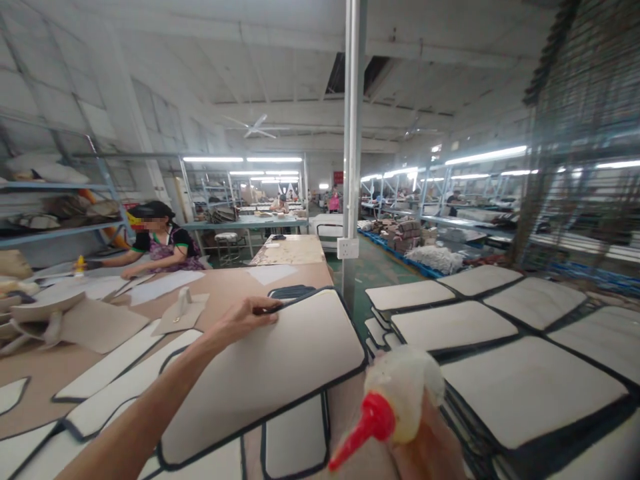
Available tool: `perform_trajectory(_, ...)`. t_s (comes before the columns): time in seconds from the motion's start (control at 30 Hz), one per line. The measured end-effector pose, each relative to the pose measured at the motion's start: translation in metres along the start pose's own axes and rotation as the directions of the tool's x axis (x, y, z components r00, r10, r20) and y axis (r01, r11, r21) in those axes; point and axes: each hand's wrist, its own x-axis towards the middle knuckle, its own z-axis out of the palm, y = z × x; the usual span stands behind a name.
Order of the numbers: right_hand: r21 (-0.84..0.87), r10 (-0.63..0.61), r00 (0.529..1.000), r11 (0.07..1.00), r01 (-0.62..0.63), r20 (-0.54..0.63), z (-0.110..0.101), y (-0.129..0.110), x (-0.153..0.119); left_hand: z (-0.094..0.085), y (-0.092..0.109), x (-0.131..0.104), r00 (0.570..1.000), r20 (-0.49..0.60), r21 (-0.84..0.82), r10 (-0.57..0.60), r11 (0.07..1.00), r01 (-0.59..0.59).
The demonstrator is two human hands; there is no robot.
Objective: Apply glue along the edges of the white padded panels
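Observation:
My left hand (pixel 250 316) pinches the far edge of a large cream panel (pixel 280 360) with rounded corners and a dark border. The panel lies tilted over other pieces on the table. In my right hand (pixel 431 443) is a squeeze bottle (pixel 405 383), pale and translucent, with a red pointed nozzle (pixel 363 430) aimed down and left, just off the panel's near right side. Beneath the panel, a smaller cream piece (pixel 295 437) with a dark edge shows. Behind my left fingers sits a stack of dark-edged pieces (pixel 293 291).
Dark-edged cream panels (pixel 535 387) cover the surface on my right. Left of me lie more panels (pixel 110 363) and a beige piece with a strap (pixel 183 310). A co-worker (pixel 160 243) works across the table at left. A white post (pixel 351 167) stands beyond the table's edge.

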Motion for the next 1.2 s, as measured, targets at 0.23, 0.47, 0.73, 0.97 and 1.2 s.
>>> perform_trajectory(0.23, -0.172, -0.464, 0.879, 0.862, 0.476, 0.109, 0.045, -0.064, 0.039, -0.021, 0.005, -0.035, 0.956, 0.210, -0.131, -0.205, 0.963, 0.236)
perform_trajectory(0.47, -0.279, -0.445, 0.847, 0.807, 0.520, 0.292, 0.061, -0.074, 0.050, -0.029, 0.013, -0.048, 0.933, 0.305, -0.128, -0.190, 0.963, 0.237)
perform_trajectory(0.73, -0.304, -0.421, 0.832, 0.791, 0.532, 0.361, 0.060, -0.077, 0.056, -0.035, 0.018, -0.054, 0.895, 0.440, -0.073, -0.070, 0.991, 0.113)
perform_trajectory(0.97, -0.337, -0.365, 0.853, 0.803, 0.491, 0.373, 0.056, -0.079, 0.047, -0.037, 0.011, -0.054, 0.897, 0.422, -0.195, -0.133, 0.953, 0.233)
perform_trajectory(1.2, -0.369, -0.325, 0.890, 0.822, 0.433, 0.320, 0.051, -0.078, 0.038, -0.043, 0.000, -0.052, 0.907, 0.384, -0.246, -0.172, 0.928, 0.280)
